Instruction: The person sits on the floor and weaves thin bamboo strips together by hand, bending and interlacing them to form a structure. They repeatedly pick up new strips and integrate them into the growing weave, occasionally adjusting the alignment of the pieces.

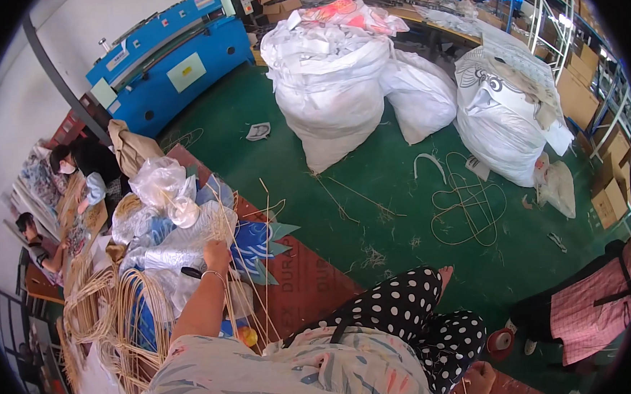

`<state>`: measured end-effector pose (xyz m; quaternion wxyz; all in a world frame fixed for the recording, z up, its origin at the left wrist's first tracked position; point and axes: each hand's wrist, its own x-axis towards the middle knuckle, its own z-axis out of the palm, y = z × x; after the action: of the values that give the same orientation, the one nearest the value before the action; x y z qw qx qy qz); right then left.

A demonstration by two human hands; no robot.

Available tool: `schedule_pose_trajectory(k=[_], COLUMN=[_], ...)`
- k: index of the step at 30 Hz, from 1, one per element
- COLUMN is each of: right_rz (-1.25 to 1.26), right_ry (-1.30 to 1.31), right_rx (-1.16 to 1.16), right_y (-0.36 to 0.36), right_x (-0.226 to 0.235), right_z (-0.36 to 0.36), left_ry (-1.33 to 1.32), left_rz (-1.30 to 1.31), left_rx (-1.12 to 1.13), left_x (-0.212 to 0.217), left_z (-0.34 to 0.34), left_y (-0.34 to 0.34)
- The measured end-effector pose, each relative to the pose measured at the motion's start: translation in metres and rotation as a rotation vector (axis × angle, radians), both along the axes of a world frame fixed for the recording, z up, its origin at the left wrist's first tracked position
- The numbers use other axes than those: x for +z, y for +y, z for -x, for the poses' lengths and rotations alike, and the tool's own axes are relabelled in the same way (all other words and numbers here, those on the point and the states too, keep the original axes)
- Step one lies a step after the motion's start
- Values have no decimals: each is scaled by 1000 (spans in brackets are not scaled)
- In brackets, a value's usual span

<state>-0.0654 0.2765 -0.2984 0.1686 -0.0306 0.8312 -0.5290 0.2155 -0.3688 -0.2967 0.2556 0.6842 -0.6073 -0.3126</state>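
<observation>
My left hand (216, 256) is closed round a few thin, pale cane strips (265, 305) that run down toward my lap. It is stretched out over a heap of plastic bags (160, 239) and blue printed sheets (252, 246). Beside that forearm lie looped bundles of the same cane (138, 302). Down at the lower right, near my knee, my right hand (480, 380) is pinched shut on the ends of thin cane strips. The fingertips there are partly hidden.
A red-brown board (298, 274) lies under the heap. On the green floor (231, 123) are stuffed white sacks (334, 87) and a loose cane coil (468, 209). A blue machine (170, 68) stands behind. Two people work at far left; another person in a pink checked garment (589, 303) is at right.
</observation>
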Motion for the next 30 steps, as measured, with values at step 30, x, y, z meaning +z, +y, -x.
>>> schedule_pose_trajectory(k=[30], right_rz=[-512], right_ry=[-116], right_rx=[-1254], right_y=[148], right_x=[-59], right_z=[-166], left_ry=[-700], left_rz=[214], left_rx=[-1152], left_x=[-87], left_z=[134], left_y=[43])
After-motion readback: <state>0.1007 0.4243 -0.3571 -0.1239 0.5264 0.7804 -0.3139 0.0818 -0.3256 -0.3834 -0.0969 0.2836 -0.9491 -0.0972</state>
